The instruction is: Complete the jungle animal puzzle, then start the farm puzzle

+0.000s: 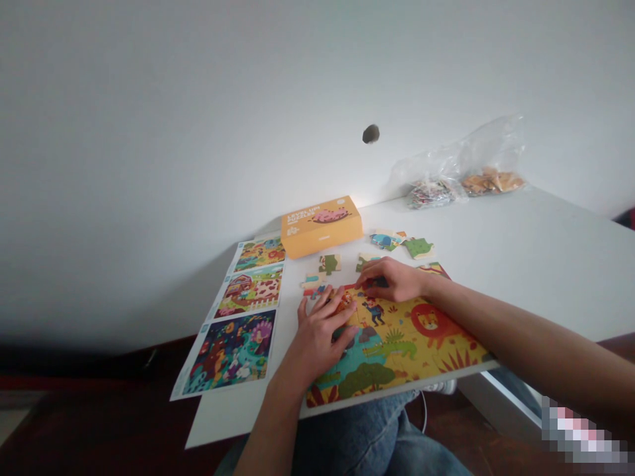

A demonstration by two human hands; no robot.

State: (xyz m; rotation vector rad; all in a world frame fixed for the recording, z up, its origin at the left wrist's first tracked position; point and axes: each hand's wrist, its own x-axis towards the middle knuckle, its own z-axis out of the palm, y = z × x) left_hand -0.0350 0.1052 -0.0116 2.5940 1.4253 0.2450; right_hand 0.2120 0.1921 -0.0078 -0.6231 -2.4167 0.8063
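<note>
A partly assembled jigsaw puzzle [397, 354] lies at the table's front edge, showing a lion, a crocodile and a tree on yellow ground. My left hand [325, 327] rests on its left part with fingers spread. At the puzzle's far edge my right hand [391, 279] is bent, its thumb and fingers closed on a puzzle piece [352, 287] with a red edge; most of that piece is hidden. Beyond my hands are loose pieces: a green one [330, 264], a blue-and-red one [313, 284], a blue animal piece [387, 239] and another green one [419, 248].
A yellow puzzle box [322, 228] stands against the wall. To the left, a sheet with three printed pictures [238, 311] overhangs the table [520, 264]. Clear plastic bags hold more pieces [431, 193] and brown pieces [491, 182] at the back right. The wall has a round hole [370, 134].
</note>
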